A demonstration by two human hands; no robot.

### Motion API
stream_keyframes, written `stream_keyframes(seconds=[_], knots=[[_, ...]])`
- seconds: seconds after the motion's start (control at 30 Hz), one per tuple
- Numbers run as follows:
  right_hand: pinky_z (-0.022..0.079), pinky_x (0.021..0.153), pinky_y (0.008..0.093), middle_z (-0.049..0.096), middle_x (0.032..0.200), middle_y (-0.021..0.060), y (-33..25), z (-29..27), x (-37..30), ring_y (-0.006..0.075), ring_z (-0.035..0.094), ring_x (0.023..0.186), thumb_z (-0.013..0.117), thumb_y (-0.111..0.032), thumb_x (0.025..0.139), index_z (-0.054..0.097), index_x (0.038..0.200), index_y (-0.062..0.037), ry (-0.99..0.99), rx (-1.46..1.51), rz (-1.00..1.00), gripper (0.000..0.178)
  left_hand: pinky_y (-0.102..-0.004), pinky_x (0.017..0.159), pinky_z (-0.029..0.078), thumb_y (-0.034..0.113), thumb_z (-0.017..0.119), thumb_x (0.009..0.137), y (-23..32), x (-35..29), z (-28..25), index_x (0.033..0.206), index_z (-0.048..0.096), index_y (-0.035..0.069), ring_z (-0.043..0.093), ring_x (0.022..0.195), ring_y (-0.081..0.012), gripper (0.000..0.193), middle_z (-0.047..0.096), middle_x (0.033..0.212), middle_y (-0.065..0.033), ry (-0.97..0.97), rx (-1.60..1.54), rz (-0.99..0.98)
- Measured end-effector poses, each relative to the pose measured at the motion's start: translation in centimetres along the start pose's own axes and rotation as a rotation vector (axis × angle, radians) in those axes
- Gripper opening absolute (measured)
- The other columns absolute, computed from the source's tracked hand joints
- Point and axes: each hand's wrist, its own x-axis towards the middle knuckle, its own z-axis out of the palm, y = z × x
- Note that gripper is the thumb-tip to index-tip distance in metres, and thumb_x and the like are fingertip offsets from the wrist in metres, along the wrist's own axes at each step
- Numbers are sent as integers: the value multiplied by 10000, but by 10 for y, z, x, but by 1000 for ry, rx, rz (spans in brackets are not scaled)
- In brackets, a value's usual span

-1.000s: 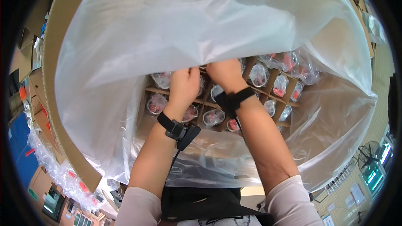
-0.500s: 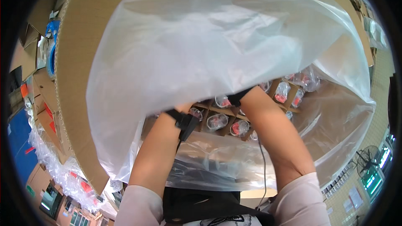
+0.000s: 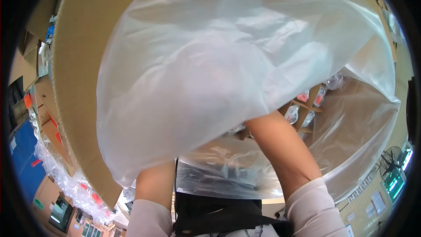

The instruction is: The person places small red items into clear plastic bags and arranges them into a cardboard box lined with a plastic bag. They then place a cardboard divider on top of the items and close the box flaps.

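Observation:
A large translucent plastic liner bag drapes over the open cardboard carton in front of me. Both my hands are hidden beneath its loose upper sheet, so their fingers do not show. My left forearm enters under the lower left edge of the sheet. Farther right, my right forearm reaches under the sheet into the carton. Beside it, cardboard dividers form cells holding small clear-bagged items, some with red parts. What either hand touches or holds cannot be seen.
A tall carton flap curves along the left. Beyond it lie other cardboard boxes and a heap of clear plastic packaging. At the far right are a fan and a tiled surface.
The plastic sheet has come down and toward me, covering my left wrist and most of the cells. My left forearm has drawn back toward me; my right wrist is now covered too.

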Motion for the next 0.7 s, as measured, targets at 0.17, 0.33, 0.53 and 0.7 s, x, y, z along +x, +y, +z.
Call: stream_keyframes(seconds=[0.17, 0.33, 0.53, 0.7], knots=[[518, 768, 440, 678, 956, 169, 15, 27, 61, 346, 647, 906, 597, -114, 753, 708, 924, -72, -374, -196, 260, 208, -303, 423, 422, 188, 519, 925, 10, 10, -3, 882, 626, 25, 545, 462, -141, 200, 589, 584, -68, -179, 332, 33], [520, 783, 438, 682, 982, 163, 8, 26, 33, 335, 650, 931, 600, -125, 756, 716, 929, -84, -66, 57, 110, 212, -295, 402, 407, 184, 507, 933, 9, 19, -15, 864, 624, 27, 526, 433, -126, 208, 576, 545, -58, -260, 581, -111], [522, 800, 435, 688, 1013, 156, 2, 32, 35, 323, 654, 961, 604, -138, 761, 725, 935, -98, -249, -90, 139, 216, -304, 433, 431, 205, 498, 943, -1, 38, -14, 826, 640, 17, 540, 450, -140, 263, 575, 541, -80, -279, 331, -222], [524, 787, 402, 693, 926, 167, 9, 10, 98, 304, 668, 906, 622, -173, 771, 732, 814, -96, -791, 135, 500, 141, -332, 500, 456, 294, 532, 927, 28, 27, -23, 742, 645, -12, 566, 488, -179, 375, 596, 573, -117, -43, 398, -89]])
